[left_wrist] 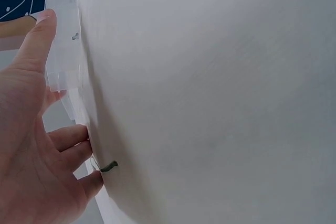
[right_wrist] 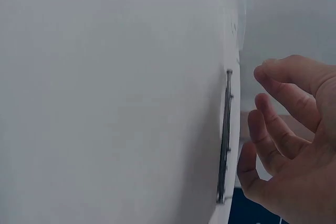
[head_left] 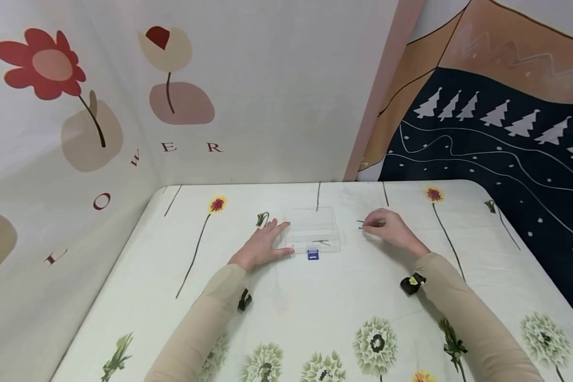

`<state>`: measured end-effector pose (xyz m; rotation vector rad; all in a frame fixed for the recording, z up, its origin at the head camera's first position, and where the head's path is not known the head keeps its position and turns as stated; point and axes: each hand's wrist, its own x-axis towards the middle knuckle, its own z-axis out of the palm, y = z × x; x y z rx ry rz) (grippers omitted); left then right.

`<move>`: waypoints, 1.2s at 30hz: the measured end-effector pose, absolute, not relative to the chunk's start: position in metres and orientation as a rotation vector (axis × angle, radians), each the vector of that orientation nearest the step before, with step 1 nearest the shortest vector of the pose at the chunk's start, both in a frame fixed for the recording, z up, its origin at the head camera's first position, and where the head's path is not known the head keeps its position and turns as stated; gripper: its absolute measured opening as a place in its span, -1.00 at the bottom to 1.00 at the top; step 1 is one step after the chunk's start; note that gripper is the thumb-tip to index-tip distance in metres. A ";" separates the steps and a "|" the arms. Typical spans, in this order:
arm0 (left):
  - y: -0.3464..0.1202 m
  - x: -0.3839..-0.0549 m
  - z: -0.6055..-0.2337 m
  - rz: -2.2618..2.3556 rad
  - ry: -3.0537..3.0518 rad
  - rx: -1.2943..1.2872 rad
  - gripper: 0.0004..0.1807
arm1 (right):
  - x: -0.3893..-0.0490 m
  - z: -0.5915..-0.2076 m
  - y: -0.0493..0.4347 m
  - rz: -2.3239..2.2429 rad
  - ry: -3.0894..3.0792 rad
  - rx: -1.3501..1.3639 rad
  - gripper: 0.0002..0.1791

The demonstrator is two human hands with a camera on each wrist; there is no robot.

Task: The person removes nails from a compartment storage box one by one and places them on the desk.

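Observation:
A clear plastic box [head_left: 335, 233] with a blue latch [head_left: 313, 254] lies on the table, its see-through lid seeming to lie back behind it. Several thin dark pieces [head_left: 321, 242] show inside. At its left side my left hand [head_left: 263, 246] is spread, the thumb [left_wrist: 41, 40] straight along the front corner and touching it. To the right of the box, my right hand [head_left: 390, 228] hovers low over several thin dark metal pins with small heads [right_wrist: 224, 140] lying on the table. Thumb and forefinger tips [right_wrist: 265, 66] come together, with nothing visible between them; the other fingers bend loosely.
A white cloth printed with flowers [head_left: 277, 297] covers the table. Behind it hangs a pale printed curtain [head_left: 277, 106], and a dark tree-patterned cloth [head_left: 496, 143] hangs on the right. Each sleeve carries a black wrist device [head_left: 412, 284].

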<state>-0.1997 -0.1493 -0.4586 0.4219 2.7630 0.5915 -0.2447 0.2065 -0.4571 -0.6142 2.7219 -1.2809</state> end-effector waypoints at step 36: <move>-0.151 -0.199 -0.459 0.621 2.763 0.444 -0.06 | -0.229 -0.453 0.102 -1.266 2.582 -0.970 -0.87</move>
